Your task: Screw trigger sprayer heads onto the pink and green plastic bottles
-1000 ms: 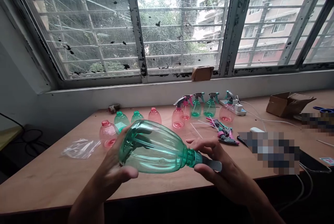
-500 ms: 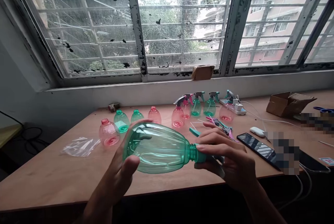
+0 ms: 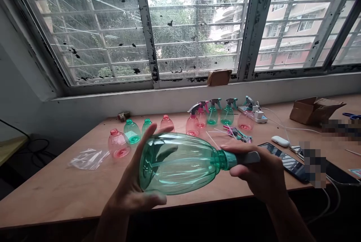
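Observation:
A clear green spray bottle [image 3: 180, 167] lies on its side in the air above the front of the table, neck to the right. My left hand [image 3: 132, 189] cups its base, thumb below and fingers behind. At the neck, my right hand [image 3: 266, 174] is closed around the spray head, whose teal collar [image 3: 230, 160] sits on the bottle's threads and whose dark grey top [image 3: 249, 158] faces me. Inside the bottle a thin tube shows faintly. The trigger is hidden by my right hand.
Behind are open-necked bottles, pink [image 3: 119, 144] and green [image 3: 132, 132], and several bottles with spray heads [image 3: 227, 114]. Loose spray heads [image 3: 239, 133] lie nearby. A plastic bag [image 3: 89, 158] is left; a phone [image 3: 293, 165], cables and a cardboard box [image 3: 306, 111] are right.
The bottle has shifted slightly right and toward me. My right hand has turned with the spray head, bringing its grey top into view. The fingers of my left hand have spread at the base.

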The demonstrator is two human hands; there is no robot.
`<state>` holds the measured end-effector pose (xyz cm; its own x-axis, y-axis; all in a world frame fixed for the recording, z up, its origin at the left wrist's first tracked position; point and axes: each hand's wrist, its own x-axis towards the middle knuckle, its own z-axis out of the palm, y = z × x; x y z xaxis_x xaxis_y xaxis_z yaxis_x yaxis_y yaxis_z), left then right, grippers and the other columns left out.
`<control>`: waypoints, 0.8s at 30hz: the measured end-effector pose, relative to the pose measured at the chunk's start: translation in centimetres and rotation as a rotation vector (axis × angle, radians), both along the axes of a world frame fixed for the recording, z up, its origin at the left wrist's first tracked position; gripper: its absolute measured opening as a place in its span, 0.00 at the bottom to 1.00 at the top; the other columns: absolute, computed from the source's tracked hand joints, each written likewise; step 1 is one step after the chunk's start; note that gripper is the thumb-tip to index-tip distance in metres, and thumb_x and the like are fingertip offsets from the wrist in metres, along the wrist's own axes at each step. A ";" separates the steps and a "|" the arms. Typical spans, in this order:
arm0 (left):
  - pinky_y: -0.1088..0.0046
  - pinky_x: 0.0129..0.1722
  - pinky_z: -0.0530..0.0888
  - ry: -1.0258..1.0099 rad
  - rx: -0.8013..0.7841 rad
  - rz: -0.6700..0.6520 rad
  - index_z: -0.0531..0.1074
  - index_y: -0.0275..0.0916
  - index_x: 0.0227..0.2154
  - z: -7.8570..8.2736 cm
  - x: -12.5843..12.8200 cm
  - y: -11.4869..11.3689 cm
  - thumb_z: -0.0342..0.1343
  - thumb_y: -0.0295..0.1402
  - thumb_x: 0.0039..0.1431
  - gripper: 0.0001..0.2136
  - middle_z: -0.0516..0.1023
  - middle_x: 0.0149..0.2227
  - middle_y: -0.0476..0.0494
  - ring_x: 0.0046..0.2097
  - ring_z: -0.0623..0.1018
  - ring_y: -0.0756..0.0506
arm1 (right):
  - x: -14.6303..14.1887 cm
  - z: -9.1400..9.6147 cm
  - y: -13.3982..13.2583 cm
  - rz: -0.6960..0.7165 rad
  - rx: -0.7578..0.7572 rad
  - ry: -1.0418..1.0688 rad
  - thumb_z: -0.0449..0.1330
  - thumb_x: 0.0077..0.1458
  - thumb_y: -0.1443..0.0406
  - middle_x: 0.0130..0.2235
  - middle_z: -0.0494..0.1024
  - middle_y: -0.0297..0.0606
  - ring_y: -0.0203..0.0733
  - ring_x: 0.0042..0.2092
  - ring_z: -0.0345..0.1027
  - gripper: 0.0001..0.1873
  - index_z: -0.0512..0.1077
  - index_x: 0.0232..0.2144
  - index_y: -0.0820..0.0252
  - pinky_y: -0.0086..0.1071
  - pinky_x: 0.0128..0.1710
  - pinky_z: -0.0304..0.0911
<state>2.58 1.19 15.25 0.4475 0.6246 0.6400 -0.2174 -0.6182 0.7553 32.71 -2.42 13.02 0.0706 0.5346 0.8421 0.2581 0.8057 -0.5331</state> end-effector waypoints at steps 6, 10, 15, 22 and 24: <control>0.49 0.54 0.84 -0.060 0.004 0.133 0.69 0.58 0.74 -0.3 0.0 0.6 0.74 0.64 0.53 0.47 0.84 0.59 0.39 0.54 0.86 0.28 | -0.3 0.6 0.2 0.117 0.105 -0.098 0.74 0.68 0.54 0.40 0.89 0.34 0.46 0.39 0.82 0.18 0.84 0.58 0.42 0.36 0.38 0.73; 0.53 0.55 0.81 -0.027 -0.135 0.142 0.72 0.53 0.70 -0.3 0.1 0.9 0.66 0.65 0.62 0.39 0.84 0.60 0.38 0.59 0.83 0.26 | -0.4 0.5 0.7 0.168 0.153 -0.166 0.75 0.68 0.58 0.42 0.85 0.36 0.46 0.41 0.78 0.19 0.83 0.59 0.47 0.40 0.42 0.72; 0.49 0.72 0.70 -0.157 -0.159 0.208 0.81 0.50 0.62 0.5 2.2 0.4 0.61 0.64 0.68 0.30 0.67 0.78 0.43 0.77 0.64 0.24 | -0.7 0.1 1.5 0.189 0.187 -0.183 0.74 0.69 0.59 0.42 0.85 0.37 0.46 0.42 0.79 0.18 0.84 0.58 0.50 0.41 0.44 0.73; 0.47 0.73 0.72 -0.200 0.020 0.097 0.76 0.64 0.68 0.5 2.6 0.1 0.63 0.70 0.61 0.36 0.69 0.77 0.49 0.80 0.62 0.28 | -0.4 0.4 1.3 0.165 0.104 -0.081 0.75 0.66 0.54 0.40 0.88 0.32 0.43 0.39 0.80 0.17 0.85 0.56 0.42 0.35 0.39 0.72; 0.47 0.76 0.67 -0.102 0.042 0.008 0.65 0.62 0.76 0.3 1.8 0.2 0.72 0.62 0.59 0.44 0.62 0.81 0.47 0.82 0.55 0.28 | 0.0 0.4 1.1 0.140 0.064 -0.051 0.76 0.64 0.51 0.39 0.89 0.31 0.43 0.39 0.80 0.18 0.86 0.54 0.40 0.34 0.40 0.72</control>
<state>4.35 1.41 15.52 0.3741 0.5997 0.7074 -0.2864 -0.6507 0.7032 32.68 -1.32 13.39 -0.0450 0.4812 0.8754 0.1662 0.8677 -0.4685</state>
